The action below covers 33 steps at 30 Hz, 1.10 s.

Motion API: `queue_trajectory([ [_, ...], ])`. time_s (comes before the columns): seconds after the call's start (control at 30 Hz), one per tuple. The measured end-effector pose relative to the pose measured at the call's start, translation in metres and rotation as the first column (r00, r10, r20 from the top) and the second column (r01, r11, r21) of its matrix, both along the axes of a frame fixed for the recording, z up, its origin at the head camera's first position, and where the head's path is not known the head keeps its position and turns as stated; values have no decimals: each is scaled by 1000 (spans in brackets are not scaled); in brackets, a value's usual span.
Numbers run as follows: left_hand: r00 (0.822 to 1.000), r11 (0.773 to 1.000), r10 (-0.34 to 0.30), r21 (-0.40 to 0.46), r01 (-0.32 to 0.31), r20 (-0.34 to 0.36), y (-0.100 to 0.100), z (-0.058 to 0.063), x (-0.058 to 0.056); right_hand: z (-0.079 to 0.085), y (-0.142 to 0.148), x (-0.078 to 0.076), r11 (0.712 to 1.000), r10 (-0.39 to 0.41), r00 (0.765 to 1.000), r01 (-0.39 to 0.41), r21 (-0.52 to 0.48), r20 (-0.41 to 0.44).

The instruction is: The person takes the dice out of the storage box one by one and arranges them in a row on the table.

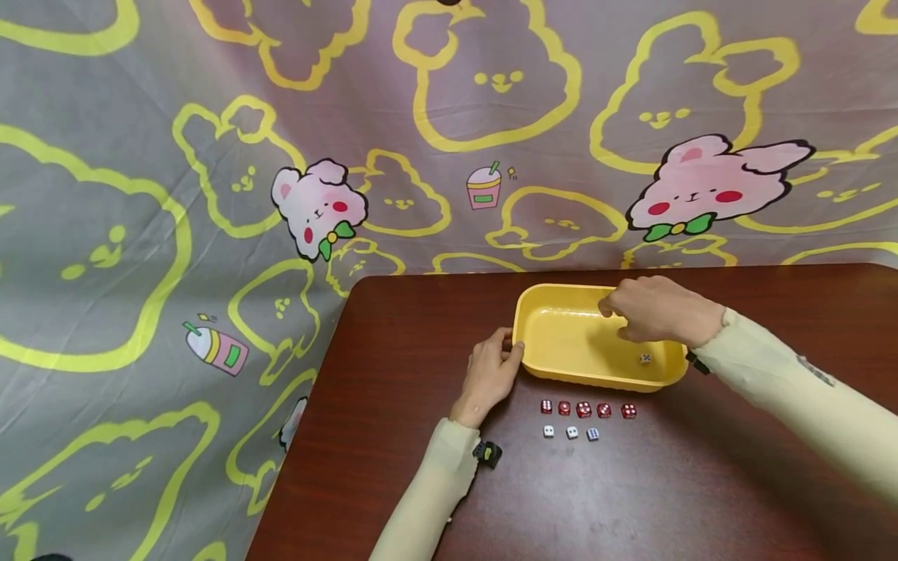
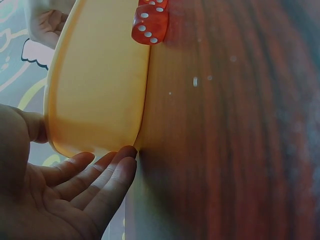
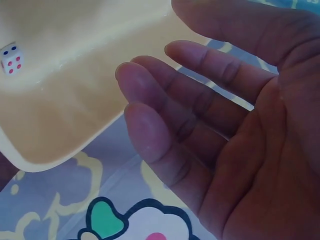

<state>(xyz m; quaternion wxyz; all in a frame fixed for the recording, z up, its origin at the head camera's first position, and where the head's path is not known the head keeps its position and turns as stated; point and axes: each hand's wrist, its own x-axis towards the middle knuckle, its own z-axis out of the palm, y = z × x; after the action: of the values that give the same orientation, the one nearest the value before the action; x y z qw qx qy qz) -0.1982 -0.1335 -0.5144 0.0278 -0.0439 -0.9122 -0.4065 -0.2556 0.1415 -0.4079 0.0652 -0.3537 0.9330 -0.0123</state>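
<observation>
A yellow rectangular tray [image 1: 561, 343] lies on the table. My left hand [image 1: 487, 374] holds its left end, thumb at the rim and fingertips against the outer wall, as the left wrist view shows. Over the tray's right part hovers my right hand [image 1: 652, 310], fingers loosely bent and apart, with nothing in them. A white die [image 1: 645, 358] sits inside the tray towards its right end, below the right hand; the right wrist view shows this white die [image 3: 11, 60] with blue and pink dots.
In front of the tray, several red dice [image 1: 584, 409] form a row. Three white dice [image 1: 571, 432] line up nearer to me. The dark wooden table [image 1: 393, 351] meets a patterned cloth [image 1: 435, 226] at its back and left edges.
</observation>
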Motion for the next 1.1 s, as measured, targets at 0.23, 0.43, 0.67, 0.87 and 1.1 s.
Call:
queue_trajectory([
  [0.23,1000,1000,3,2,-3,7,0,-1,2,-6,1,-12,1000,-14,999,13,14,50],
  [0.43,1000,1000,4,3,-4,9,0,-1,1,-11,1,-20,998,-51,995,47,45,81],
  [0.67,1000,1000,7,4,-7,0,0,0,1,-17,3,-24,996,-70,993,64,65,93],
  [0.87,1000,1000,7,7,-7,1,1,0,1,-24,1,-30,994,-82,989,72,85,123],
  [1.1,1000,1000,7,3,-7,20,1,1,1,-28,-2,-38,991,-92,988,79,111,121],
])
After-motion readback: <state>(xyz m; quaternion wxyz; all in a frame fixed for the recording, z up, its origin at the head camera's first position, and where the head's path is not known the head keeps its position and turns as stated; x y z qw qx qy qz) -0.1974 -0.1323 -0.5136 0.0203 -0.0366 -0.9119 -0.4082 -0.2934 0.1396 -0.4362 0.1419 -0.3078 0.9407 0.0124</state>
